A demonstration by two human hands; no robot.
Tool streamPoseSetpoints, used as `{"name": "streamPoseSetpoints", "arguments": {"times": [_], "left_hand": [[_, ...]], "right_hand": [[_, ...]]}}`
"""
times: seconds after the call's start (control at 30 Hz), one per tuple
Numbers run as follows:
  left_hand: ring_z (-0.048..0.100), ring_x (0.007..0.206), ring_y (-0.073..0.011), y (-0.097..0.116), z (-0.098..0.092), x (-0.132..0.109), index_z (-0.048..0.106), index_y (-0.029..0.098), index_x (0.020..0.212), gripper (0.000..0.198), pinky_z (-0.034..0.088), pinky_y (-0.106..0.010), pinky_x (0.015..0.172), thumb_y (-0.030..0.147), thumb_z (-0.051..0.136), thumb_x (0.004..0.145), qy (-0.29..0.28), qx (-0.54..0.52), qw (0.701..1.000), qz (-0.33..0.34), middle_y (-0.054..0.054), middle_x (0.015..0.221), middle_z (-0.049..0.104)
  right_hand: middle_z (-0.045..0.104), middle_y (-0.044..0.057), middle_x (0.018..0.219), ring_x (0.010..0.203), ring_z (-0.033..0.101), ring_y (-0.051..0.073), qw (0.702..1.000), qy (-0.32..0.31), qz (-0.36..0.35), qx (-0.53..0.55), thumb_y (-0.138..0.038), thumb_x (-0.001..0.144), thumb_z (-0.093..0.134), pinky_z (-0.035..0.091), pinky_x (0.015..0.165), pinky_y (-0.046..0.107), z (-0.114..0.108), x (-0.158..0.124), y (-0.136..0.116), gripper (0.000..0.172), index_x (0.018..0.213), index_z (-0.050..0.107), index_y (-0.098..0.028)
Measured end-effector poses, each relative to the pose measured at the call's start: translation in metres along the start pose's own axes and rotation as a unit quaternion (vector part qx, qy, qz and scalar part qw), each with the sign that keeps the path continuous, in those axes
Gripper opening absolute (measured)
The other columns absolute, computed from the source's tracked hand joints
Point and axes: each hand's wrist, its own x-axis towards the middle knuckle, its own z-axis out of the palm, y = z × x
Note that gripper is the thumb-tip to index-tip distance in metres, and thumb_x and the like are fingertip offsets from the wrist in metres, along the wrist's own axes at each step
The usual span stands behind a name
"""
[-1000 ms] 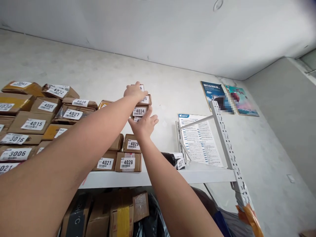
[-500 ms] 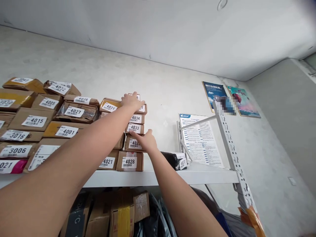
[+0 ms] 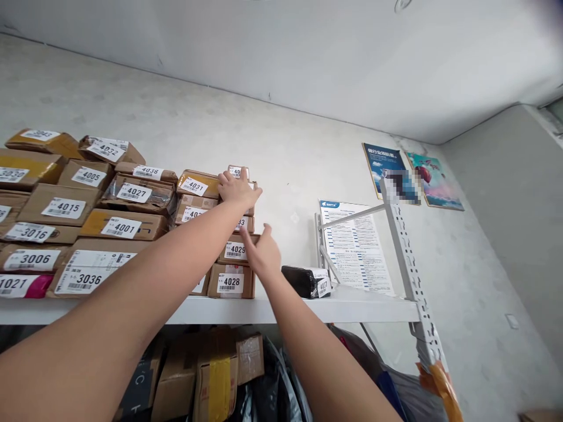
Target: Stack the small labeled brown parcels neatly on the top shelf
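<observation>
A narrow stack of small brown cardboard boxes with white number labels stands on the upper shelf (image 3: 193, 312). My left hand (image 3: 238, 189), fingers spread, lies against the upper boxes and hides some labels. Just above its fingers shows the small top box (image 3: 238, 172). My right hand (image 3: 264, 255) is open at the stack's right side, with its thumb by the box labelled 4033 (image 3: 249, 225). Below that are the box labelled 4029 (image 3: 233, 251) and the box labelled 4028 (image 3: 231, 282). Whether the right fingers touch the stack is unclear.
Several labelled cardboard boxes (image 3: 64, 205) are piled to the left. A black parcel labelled 4037 (image 3: 303, 282) lies right of the stack. The rack's upright post (image 3: 402, 246) rises at the right. More boxes (image 3: 180, 381) and dark bags (image 3: 270, 387) fill the lower shelf.
My left hand has shifted down slightly over the stack, baring more of the top box's label. My right hand has drawn a little to the right, uncovering the 4029 label.
</observation>
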Motion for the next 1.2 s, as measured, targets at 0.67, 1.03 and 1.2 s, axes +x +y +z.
{"name": "streamPoseSetpoints", "arguments": {"times": [0.67, 1.03, 1.2], "left_hand": [[0.022, 0.147, -0.0341, -0.013, 0.026, -0.181, 0.031, 0.026, 0.15, 0.091, 0.045, -0.046, 0.109, 0.024, 0.072, 0.069, -0.329, -0.098, 0.899, 0.271, -0.012, 0.161, 0.014], [0.049, 0.124, -0.0276, -0.004, 0.026, -0.175, 0.039, 0.014, 0.139, 0.076, 0.05, -0.041, 0.104, 0.02, 0.076, 0.073, -0.211, -0.118, 0.884, 0.399, -0.013, 0.135, 0.053], [0.06, 0.105, -0.0226, -0.031, -0.024, -0.127, 0.039, 0.024, 0.13, 0.073, 0.057, -0.04, 0.09, 0.015, 0.079, 0.07, 0.14, -0.295, 0.852, 0.41, -0.007, 0.118, 0.06]], "right_hand": [[0.049, 0.024, 0.129, 0.126, 0.044, 0.043, 0.985, 0.131, 0.112, -0.023, -0.052, 0.061, 0.076, 0.039, 0.103, 0.055, -0.058, -0.062, 0.116, 0.092, 0.137, 0.045, -0.012], [0.07, 0.017, 0.099, 0.097, 0.062, 0.035, 0.995, 0.066, -0.08, -0.018, -0.062, 0.089, 0.031, 0.043, 0.092, 0.056, -0.069, -0.064, 0.206, 0.058, 0.102, 0.062, -0.015], [0.07, 0.008, 0.091, 0.087, 0.061, 0.027, 0.942, 0.144, -0.25, -0.171, -0.051, 0.102, 0.027, 0.04, 0.089, 0.044, -0.051, -0.075, 0.229, 0.049, 0.095, 0.064, -0.018]]}}
